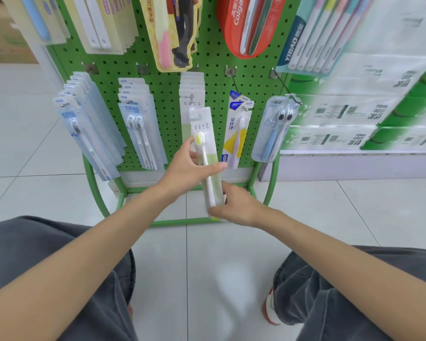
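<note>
Green-backed toothbrush pack (pixel 202 124) sits mid-frame, L hand (pixel 185 171) clamped round its middle, R hand (pixel 236 206) pinching btm end. I'd hold it upright, line hang-hole w/ hook (pixel 191 96) at 12 o'clock.

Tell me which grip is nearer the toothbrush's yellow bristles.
Left. The left grip holds the pack just beside the bristles; the right grip holds its bottom end.

One left hand (pixel 190 173) and one right hand (pixel 234 205) are holding one toothbrush pack (pixel 202 124). Five lower hooks (pixel 244 108) are carrying hanging packs (pixel 138 134) on one green pegboard (pixel 167 94).
</note>
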The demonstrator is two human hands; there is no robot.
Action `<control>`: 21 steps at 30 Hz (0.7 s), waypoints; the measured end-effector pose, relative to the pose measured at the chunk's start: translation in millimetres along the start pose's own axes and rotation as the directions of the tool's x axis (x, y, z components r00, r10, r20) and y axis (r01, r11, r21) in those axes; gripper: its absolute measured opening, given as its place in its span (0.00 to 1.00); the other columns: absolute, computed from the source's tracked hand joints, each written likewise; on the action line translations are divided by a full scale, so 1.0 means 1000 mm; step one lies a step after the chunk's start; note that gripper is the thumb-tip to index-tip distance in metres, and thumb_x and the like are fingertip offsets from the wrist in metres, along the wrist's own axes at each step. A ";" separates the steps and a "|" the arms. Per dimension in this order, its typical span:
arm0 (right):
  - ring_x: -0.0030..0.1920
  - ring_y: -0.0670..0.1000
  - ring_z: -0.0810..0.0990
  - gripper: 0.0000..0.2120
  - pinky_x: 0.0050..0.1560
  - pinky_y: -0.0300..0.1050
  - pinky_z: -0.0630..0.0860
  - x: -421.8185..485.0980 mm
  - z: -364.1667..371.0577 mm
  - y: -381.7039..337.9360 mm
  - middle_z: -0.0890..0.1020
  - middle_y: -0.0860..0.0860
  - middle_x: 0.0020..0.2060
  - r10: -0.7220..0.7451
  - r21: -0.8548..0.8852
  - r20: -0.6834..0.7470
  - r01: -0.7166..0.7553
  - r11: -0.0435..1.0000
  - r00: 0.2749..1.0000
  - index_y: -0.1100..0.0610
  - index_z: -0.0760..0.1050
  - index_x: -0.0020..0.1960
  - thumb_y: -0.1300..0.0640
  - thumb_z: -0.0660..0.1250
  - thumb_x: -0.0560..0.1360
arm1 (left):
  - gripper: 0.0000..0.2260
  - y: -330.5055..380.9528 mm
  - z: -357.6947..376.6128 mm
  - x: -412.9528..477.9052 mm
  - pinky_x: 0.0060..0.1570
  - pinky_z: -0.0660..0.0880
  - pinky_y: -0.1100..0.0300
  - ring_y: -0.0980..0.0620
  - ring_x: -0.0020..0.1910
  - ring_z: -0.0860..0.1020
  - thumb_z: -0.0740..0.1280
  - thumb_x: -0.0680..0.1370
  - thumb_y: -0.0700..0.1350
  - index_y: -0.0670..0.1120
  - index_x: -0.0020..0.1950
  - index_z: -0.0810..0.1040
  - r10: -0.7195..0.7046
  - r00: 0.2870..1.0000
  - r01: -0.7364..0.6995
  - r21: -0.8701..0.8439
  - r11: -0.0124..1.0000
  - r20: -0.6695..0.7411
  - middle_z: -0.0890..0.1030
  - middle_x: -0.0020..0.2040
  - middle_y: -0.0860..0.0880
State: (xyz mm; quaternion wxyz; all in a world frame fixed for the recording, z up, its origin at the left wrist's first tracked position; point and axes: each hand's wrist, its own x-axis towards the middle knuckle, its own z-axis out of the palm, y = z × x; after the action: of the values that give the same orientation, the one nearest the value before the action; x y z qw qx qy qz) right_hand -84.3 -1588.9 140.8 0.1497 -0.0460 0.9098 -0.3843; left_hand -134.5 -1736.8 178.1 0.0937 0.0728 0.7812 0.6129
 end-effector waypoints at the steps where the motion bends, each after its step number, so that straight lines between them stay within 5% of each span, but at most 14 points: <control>1: 0.40 0.51 0.77 0.15 0.41 0.47 0.76 -0.003 0.001 -0.002 0.79 0.52 0.43 -0.005 -0.040 0.000 0.005 0.999 1.000 0.51 0.70 0.56 0.55 0.70 0.72 | 0.35 -0.002 0.001 0.001 0.52 0.79 0.56 0.54 0.52 0.80 0.80 0.67 0.51 0.52 0.69 0.68 -0.022 1.000 0.022 0.008 1.000 -0.003 0.78 0.53 0.49; 5: 0.43 0.52 0.80 0.38 0.43 0.48 0.79 -0.006 0.004 -0.001 0.79 0.53 0.49 -0.024 -0.080 0.029 0.026 0.996 0.999 0.44 0.54 0.76 0.56 0.70 0.73 | 0.31 -0.007 0.001 0.003 0.48 0.82 0.51 0.46 0.55 0.81 0.74 0.73 0.39 0.47 0.73 0.65 -0.102 0.995 0.101 -0.135 0.986 -0.005 0.77 0.58 0.44; 9: 0.37 0.36 0.72 0.50 0.38 0.28 0.71 -0.008 -0.003 0.003 0.72 0.40 0.53 -0.032 0.122 0.161 0.012 0.992 0.987 0.39 0.44 0.77 0.54 0.76 0.71 | 0.27 -0.006 -0.003 0.001 0.44 0.82 0.56 0.49 0.51 0.82 0.64 0.77 0.31 0.49 0.74 0.66 -0.084 0.996 0.085 -0.240 0.967 0.011 0.77 0.60 0.46; 11: 0.37 0.34 0.73 0.52 0.38 0.26 0.70 -0.005 -0.006 0.007 0.71 0.38 0.52 -0.047 0.141 0.160 0.025 0.990 0.986 0.40 0.44 0.77 0.56 0.78 0.70 | 0.24 -0.008 -0.008 0.001 0.47 0.83 0.54 0.49 0.51 0.82 0.62 0.78 0.29 0.48 0.71 0.70 -0.067 0.997 0.072 -0.266 0.961 0.030 0.78 0.60 0.46; 14: 0.32 0.33 0.75 0.47 0.36 0.30 0.73 0.004 -0.004 0.013 0.78 0.48 0.50 -0.002 0.103 0.082 -0.006 0.995 0.997 0.44 0.51 0.77 0.58 0.77 0.70 | 0.20 -0.008 -0.014 0.001 0.53 0.81 0.51 0.50 0.53 0.83 0.60 0.80 0.29 0.47 0.67 0.74 -0.077 0.996 0.090 -0.328 0.940 0.053 0.83 0.57 0.47; 17: 0.35 0.42 0.77 0.26 0.44 0.46 0.80 0.013 -0.001 0.019 0.82 0.52 0.49 -0.002 -0.009 0.067 0.002 1.000 0.998 0.49 0.71 0.67 0.56 0.74 0.72 | 0.16 -0.008 -0.017 -0.001 0.53 0.81 0.52 0.50 0.52 0.83 0.60 0.81 0.31 0.47 0.65 0.75 -0.094 0.992 0.118 -0.348 0.930 0.083 0.84 0.55 0.47; 21: 0.31 0.45 0.77 0.18 0.36 0.39 0.76 0.014 -0.014 0.018 0.83 0.50 0.45 0.012 0.028 0.022 -0.012 1.000 1.000 0.49 0.75 0.64 0.52 0.71 0.75 | 0.15 -0.010 -0.018 -0.002 0.53 0.81 0.52 0.50 0.52 0.83 0.59 0.82 0.34 0.48 0.65 0.76 -0.100 0.979 0.151 -0.299 0.942 0.179 0.85 0.54 0.47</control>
State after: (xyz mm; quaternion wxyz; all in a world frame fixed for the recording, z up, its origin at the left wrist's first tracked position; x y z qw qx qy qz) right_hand -101.2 -1570.0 133.8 0.1626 -0.0426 0.9029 -0.3957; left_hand -136.8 -1756.8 172.4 0.2056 0.0564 0.6678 0.7132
